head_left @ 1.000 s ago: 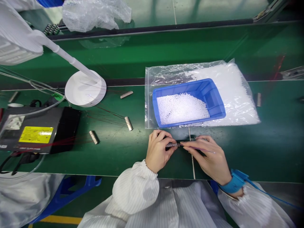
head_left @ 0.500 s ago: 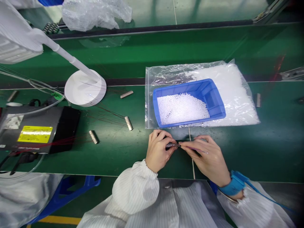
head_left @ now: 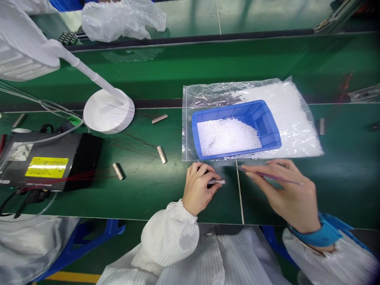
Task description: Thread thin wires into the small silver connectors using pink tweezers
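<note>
My left hand pinches a small silvery rectangular part with a dark row along its top, just above the green bench. Its far end lies hidden behind my fingers. To the right, my right hand is closed on a thin, reddish, tweezers-like tool whose tip points left, apart from the part. A blue wristband circles my right wrist. Just beyond both hands sits a blue bin holding white beads, tilted slightly on a clear plastic bag filled with white material.
Several similar metal parts lie about, one with fine reddish wires and another nearer the front edge. On the left stand a white lamp base and a black device with a yellow label. Bubble wrap lies at the back.
My right hand has moved right, away from the metal part, carrying the thin tool with it. My left hand keeps its hold in nearly the same place.
</note>
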`<state>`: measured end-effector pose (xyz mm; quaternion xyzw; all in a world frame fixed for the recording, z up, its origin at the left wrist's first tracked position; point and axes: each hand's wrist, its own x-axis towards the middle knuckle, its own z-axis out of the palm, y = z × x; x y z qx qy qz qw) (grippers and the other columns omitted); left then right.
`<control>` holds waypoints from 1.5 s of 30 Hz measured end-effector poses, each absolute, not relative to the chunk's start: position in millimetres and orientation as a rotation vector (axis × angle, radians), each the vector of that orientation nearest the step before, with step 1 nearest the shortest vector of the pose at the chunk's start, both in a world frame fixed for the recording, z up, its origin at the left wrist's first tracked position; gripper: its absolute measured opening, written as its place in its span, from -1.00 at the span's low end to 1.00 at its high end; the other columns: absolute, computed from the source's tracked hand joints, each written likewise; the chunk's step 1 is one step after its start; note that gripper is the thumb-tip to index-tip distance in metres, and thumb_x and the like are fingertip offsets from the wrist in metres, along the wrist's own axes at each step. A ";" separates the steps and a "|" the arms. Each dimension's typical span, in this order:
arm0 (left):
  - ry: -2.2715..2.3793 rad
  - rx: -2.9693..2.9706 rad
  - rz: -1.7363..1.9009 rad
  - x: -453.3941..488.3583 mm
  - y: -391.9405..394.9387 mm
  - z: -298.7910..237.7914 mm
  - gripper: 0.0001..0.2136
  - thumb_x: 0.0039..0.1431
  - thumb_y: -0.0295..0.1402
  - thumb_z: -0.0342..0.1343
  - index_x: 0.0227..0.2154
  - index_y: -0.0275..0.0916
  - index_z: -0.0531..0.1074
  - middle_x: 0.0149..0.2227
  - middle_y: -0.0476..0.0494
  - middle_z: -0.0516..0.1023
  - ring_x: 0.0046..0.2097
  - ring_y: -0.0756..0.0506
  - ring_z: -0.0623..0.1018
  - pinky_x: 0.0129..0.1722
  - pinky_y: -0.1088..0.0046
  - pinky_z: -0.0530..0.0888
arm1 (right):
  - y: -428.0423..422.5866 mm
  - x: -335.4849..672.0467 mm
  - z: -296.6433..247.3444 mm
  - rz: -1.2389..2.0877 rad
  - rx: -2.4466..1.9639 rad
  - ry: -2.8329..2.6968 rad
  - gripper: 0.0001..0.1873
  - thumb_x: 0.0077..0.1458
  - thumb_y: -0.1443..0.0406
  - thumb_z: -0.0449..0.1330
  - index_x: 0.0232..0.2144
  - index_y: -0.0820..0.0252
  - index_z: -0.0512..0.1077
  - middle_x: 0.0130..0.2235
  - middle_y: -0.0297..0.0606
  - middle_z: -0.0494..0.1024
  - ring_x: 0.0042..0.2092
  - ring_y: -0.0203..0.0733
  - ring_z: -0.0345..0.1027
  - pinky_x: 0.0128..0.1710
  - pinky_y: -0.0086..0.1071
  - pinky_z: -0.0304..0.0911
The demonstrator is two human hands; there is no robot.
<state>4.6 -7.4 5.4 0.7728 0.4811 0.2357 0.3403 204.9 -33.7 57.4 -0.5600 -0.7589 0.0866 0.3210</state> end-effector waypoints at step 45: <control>1.241 2.035 0.637 3.3 -9.1 2.0 -0.92 0.06 -0.39 0.23 -0.35 -0.17 0.49 -0.26 -0.06 0.48 -0.10 -0.14 0.35 -0.11 0.24 0.30 | 36.8 195.1 54.1 0.143 -1.514 -1.952 -0.87 0.14 0.26 0.16 -0.29 0.05 0.51 -0.25 -0.36 0.61 -0.23 -0.15 0.43 -0.22 -0.22 0.33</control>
